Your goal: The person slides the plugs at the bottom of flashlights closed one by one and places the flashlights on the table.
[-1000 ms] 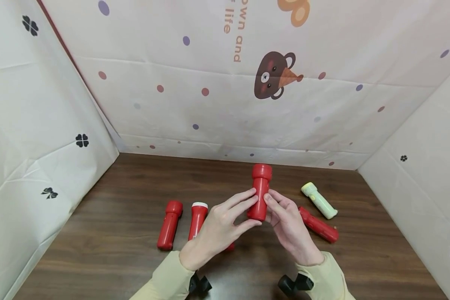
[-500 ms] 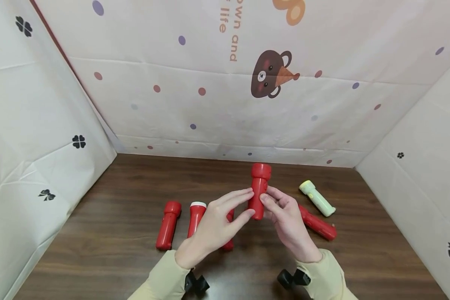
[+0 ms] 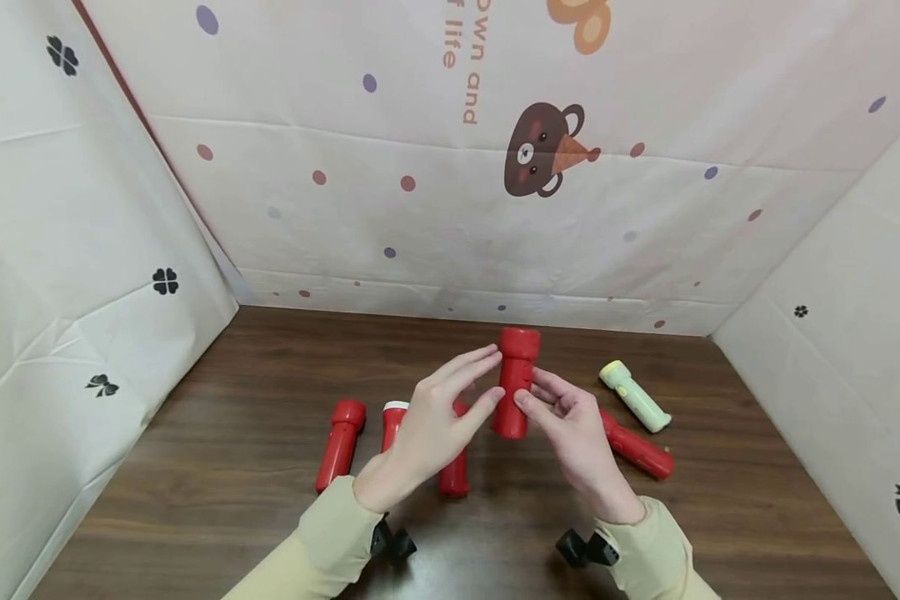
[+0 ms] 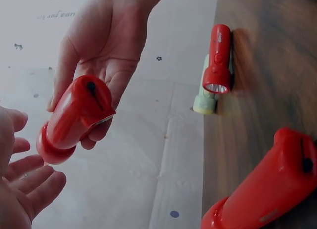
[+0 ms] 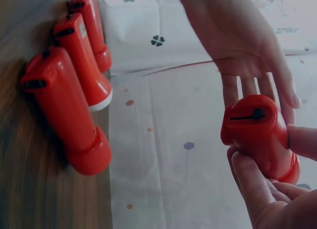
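Raised above the table, a red flashlight [image 3: 516, 379] stands nearly upright with its wide head up. My right hand [image 3: 579, 437] pinches its lower body from the right side, thumb in front and fingers behind. At its left, my left hand [image 3: 429, 421] has its fingers extended towards it; whether the fingertips touch it I cannot tell. In the left wrist view the flashlight's tail end [image 4: 91, 97] faces the camera. Below the left hand lie a red flashlight with a white rim [image 3: 393, 423], partly hidden, and another red flashlight [image 3: 453, 467].
Another red flashlight [image 3: 341, 446] lies farther left on the brown wooden table [image 3: 195, 500]. To the right are a red flashlight [image 3: 637, 448] and a pale green flashlight [image 3: 635, 396]. Printed white sheets [image 3: 330, 225] wall the back and both sides.
My left hand has loosened from the flashlight, its thumb and fingers drawing back to the left and up. The right hand keeps its grip, and the flashlight has shifted slightly left.
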{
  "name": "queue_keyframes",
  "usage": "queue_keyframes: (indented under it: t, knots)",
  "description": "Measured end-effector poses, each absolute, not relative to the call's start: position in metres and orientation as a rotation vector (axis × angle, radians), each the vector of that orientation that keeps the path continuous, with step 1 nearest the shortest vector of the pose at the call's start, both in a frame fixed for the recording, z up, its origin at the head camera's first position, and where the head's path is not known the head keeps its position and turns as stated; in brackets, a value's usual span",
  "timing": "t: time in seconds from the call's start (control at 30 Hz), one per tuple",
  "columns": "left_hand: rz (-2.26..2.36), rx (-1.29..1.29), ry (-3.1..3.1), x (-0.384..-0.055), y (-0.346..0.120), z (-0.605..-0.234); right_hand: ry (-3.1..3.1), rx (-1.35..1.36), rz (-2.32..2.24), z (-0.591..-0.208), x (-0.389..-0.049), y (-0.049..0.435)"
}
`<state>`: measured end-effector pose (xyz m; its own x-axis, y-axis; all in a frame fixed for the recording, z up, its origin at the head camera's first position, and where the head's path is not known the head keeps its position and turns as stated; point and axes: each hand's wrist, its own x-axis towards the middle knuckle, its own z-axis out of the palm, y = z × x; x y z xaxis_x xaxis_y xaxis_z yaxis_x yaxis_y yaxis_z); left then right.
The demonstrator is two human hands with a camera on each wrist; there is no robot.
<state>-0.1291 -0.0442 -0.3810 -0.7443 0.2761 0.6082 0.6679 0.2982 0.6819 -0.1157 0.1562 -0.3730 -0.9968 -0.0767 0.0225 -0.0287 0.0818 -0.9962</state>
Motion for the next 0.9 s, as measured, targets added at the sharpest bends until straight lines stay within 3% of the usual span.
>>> queue_keyframes:
  t: [0.9]
  knots:
    - [-1.088,-1.016,-2.435,-0.171,-0.043,-0.350,2.826,-0.163,-1.545,-0.377,-0.119,0.162]
